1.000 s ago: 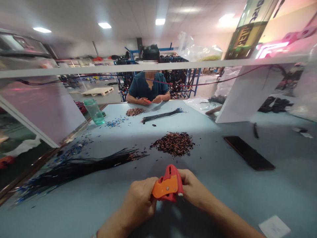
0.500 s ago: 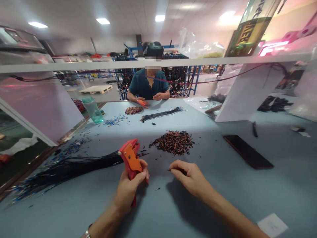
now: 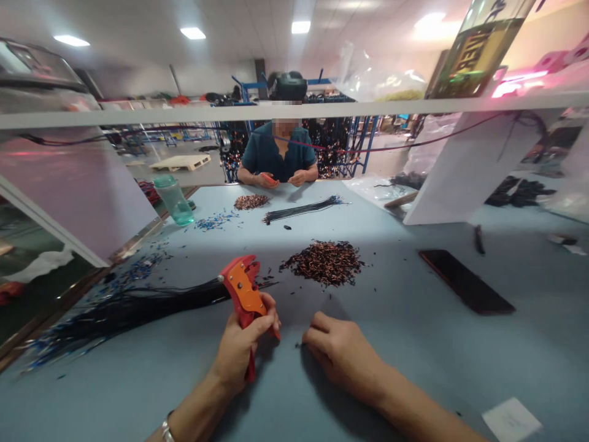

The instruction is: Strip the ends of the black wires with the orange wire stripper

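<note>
My left hand (image 3: pixel 246 344) is wrapped round the handles of a red and orange wire stripper (image 3: pixel 243 285), its jaws pointing up and away. Low over the table, my right hand (image 3: pixel 343 353) has its fingers pinched together beside a tiny dark piece (image 3: pixel 297 345); whether anything is between the fingertips is too small to tell. Beyond my hands is a pile of short black and copper pieces (image 3: pixel 324 263). A long bundle of black wires (image 3: pixel 138 313) with blue ends lies to the left, reaching behind the stripper.
A dark phone (image 3: pixel 464 281) and a white paper (image 3: pixel 512 420) lie at the right. A green bottle (image 3: pixel 173 201) stands at the back left. Across the table (image 3: pixel 391 368), a person (image 3: pixel 280 153) holds an orange tool. A white shelf (image 3: pixel 230 112) spans above.
My right hand has moved down and toward me, its fingers now near the tabletop. My left hand still holds the stripper almost in place. The person opposite has shifted the orange tool.
</note>
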### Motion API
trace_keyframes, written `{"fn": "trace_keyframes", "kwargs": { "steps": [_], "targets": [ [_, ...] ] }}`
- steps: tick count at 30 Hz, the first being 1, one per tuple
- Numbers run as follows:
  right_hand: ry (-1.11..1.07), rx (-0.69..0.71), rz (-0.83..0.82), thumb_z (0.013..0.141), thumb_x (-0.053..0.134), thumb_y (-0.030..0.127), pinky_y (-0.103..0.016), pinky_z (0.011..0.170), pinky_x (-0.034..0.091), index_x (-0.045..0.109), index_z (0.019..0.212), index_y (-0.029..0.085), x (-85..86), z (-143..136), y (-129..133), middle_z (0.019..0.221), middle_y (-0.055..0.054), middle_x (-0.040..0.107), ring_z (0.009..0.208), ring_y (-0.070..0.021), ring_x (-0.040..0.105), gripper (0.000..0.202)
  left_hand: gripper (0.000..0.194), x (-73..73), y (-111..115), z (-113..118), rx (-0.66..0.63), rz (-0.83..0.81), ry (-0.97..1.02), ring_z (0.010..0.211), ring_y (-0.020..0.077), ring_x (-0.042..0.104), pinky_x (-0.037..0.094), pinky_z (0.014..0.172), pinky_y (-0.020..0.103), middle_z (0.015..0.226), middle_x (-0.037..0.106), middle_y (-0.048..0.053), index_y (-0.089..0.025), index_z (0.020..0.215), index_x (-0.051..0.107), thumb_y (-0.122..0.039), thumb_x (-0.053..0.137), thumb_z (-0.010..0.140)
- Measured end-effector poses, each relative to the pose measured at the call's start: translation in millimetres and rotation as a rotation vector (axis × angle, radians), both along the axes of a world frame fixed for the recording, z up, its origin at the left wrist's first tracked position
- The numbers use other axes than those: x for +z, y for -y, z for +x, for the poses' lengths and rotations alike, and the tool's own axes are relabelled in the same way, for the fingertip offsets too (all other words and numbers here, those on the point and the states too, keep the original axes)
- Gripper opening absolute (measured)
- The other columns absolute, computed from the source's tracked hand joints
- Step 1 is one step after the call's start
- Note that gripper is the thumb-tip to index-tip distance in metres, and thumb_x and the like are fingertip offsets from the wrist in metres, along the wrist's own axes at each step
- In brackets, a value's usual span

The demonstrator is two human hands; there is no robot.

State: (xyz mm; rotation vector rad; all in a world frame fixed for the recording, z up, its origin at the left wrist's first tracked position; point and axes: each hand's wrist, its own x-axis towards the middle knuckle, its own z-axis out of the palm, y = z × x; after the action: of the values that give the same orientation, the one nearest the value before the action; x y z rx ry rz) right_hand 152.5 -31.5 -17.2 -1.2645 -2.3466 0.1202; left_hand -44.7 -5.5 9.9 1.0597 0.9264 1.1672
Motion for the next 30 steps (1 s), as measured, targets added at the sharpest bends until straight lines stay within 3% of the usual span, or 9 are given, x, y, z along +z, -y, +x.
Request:
{"fn": "trace_keyframes", "kwargs": {
  "steps": [2,4,6,11,16,19,22,25,30],
  "targets": [
    [-0.037,-0.196,0.025,0.086,0.050,0.010,-0.025,0.052,0.034,0.066,0.074,0.017,-4.8,6.2,-5.8,0.072,-0.004,0.063,0.056,-0.0142,0.055,0.021,0.020,0.2,-0.1,0.4,0.005,-0.005,0.008,0.068,0.0157,0.056,0.048,0.064,0.028,0.071,0.058,-0.001,-0.019,0.091,0.061,-0.023,0.070,0.074],
    [-0.096,-0.305,0.034,0.087,0.052,0.015,-0.025,0.053,0.035,0.066,0.078,0.018,-6.6,12.3,-10.2,0.072,-0.004,0.065,0.056,-0.0150,0.058,0.018,0.021,-0.6,0.1,0.6,-0.001,-0.010,0.019,0.069,0.0156,0.056,0.048,0.064,0.028,0.072,0.059,-0.001,-0.019,0.092,0.061,-0.023,0.070,0.074],
    [-0.143,-0.304,0.024,0.088,0.053,0.017,-0.024,0.054,0.036,0.065,0.079,0.018,-5.5,14.4,-10.9,0.070,-0.002,0.065,0.056,-0.0146,0.059,0.015,0.022,-1.5,0.4,0.8,-0.009,-0.011,0.025,0.069,0.0158,0.057,0.048,0.065,0.028,0.072,0.059,0.000,-0.019,0.093,0.061,-0.023,0.070,0.074],
    [-0.147,-0.124,-0.050,0.090,0.053,0.018,-0.021,0.053,0.034,0.060,0.075,0.021,-0.2,4.9,-1.7,0.065,0.002,0.067,0.055,-0.0118,0.060,0.017,0.023,-1.1,0.6,1.6,-0.016,-0.018,0.020,0.069,0.0173,0.056,0.048,0.064,0.030,0.070,0.059,0.000,-0.019,0.092,0.059,-0.025,0.070,0.073],
    [-0.070,-0.275,-0.022,0.089,0.053,0.018,-0.024,0.049,0.026,0.058,0.068,0.021,-2.4,15.4,-9.0,0.062,0.000,0.066,0.051,-0.0139,0.058,0.021,0.023,-0.4,1.2,1.4,-0.037,-0.050,0.074,0.067,0.0157,0.056,0.046,0.066,0.030,0.069,0.058,-0.001,-0.018,0.092,0.060,-0.022,0.070,0.072],
    [-0.120,-0.385,0.004,0.089,0.048,0.016,-0.025,0.048,0.027,0.061,0.074,0.019,-0.6,27.4,-17.8,0.071,-0.005,0.069,0.054,-0.0168,0.060,0.020,0.022,-1.9,2.8,1.9,-0.129,-0.112,0.168,0.066,0.0144,0.055,0.046,0.069,0.030,0.068,0.057,-0.001,-0.017,0.092,0.061,-0.020,0.070,0.072],
    [-0.201,-0.406,0.013,0.091,0.047,0.019,-0.024,0.054,0.039,0.063,0.082,0.020,6.6,30.8,-19.9,0.076,-0.004,0.070,0.062,-0.0166,0.063,0.018,0.022,-5.1,5.4,3.3,-0.296,-0.245,0.289,0.062,0.0135,0.054,0.046,0.070,0.032,0.065,0.055,-0.002,-0.016,0.091,0.063,-0.021,0.070,0.070],
    [-0.395,-0.367,-0.002,0.093,0.047,0.023,-0.023,0.060,0.045,0.063,0.083,0.020,15.2,26.8,-16.1,0.072,-0.001,0.068,0.063,-0.0150,0.062,0.018,0.023,-8.1,8.9,5.2,-0.447,-0.372,0.374,0.058,0.0127,0.054,0.046,0.069,0.034,0.063,0.054,-0.002,-0.015,0.090,0.065,-0.021,0.069,0.068],
    [-0.705,-0.241,-0.056,0.092,0.051,0.025,-0.022,0.056,0.044,0.062,0.086,0.020,23.6,21.6,-9.2,0.063,0.002,0.062,0.056,-0.0135,0.058,0.014,0.023,-8.3,15.3,7.0,-0.613,-0.410,0.371,0.056,0.0136,0.057,0.047,0.068,0.035,0.061,0.056,-0.001,-0.013,0.087,0.066,-0.021,0.071,0.065]
  ]
}}
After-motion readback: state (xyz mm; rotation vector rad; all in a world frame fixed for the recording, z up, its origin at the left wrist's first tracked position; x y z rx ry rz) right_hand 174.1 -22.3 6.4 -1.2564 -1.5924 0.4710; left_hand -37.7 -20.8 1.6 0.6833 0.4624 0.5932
